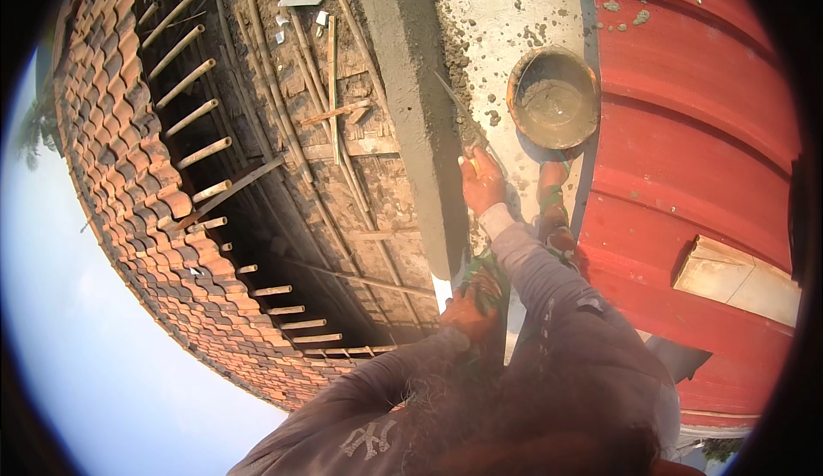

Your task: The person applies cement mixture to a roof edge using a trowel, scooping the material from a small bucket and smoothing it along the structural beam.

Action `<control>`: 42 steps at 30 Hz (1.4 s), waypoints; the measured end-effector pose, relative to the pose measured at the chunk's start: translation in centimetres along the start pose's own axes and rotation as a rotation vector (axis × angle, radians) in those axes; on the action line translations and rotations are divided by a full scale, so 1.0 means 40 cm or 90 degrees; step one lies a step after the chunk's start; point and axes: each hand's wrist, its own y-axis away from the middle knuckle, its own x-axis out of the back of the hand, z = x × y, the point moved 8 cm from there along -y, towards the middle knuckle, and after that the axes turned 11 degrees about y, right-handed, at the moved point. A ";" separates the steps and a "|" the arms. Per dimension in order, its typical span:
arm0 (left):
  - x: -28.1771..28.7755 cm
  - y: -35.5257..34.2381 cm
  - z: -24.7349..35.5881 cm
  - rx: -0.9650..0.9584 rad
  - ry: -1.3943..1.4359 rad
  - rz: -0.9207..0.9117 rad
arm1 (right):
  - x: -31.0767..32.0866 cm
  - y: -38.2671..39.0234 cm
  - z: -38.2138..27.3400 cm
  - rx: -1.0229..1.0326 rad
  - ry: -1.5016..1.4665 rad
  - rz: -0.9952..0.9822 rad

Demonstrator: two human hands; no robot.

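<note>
My right hand point(483, 180) is closed around the handle of a trowel point(463, 107), its narrow blade pointing away from me beside the wall top. Grey wet plaster coats that long narrow wall point(411, 73). Crumbs of mortar point(457, 56) lie along its right side. Nearer to me, my left hand point(470, 315) is at the near end of the wall, next to a bright white patch point(442, 292); its fingers are partly hidden, so its grip is unclear. A round bucket point(557, 103) with grey mortar inside stands on the pale ledge, beyond my sandalled foot point(553, 189).
Red metal roofing point(686, 116) runs along the right, with a pale tile-like slab point(739, 279) on it. To the left, a drop opens onto bamboo poles point(279, 90) and a woven panel. Past it slopes a clay-tile roof point(129, 141) with protruding bamboo ends.
</note>
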 end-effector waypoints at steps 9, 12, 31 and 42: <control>-0.015 -0.022 0.013 -0.039 -0.007 0.020 | 0.343 -0.269 0.333 -0.201 0.379 0.057; -0.026 -0.041 0.047 -0.083 -0.046 -0.006 | 0.379 -0.475 0.535 -0.237 0.457 0.051; -0.010 -0.032 0.008 -0.042 -0.051 0.022 | 0.323 -0.268 0.241 -0.134 -0.351 -0.087; -0.024 -0.048 -0.030 -0.024 0.019 0.049 | 0.577 -0.552 -0.201 0.184 -0.253 0.485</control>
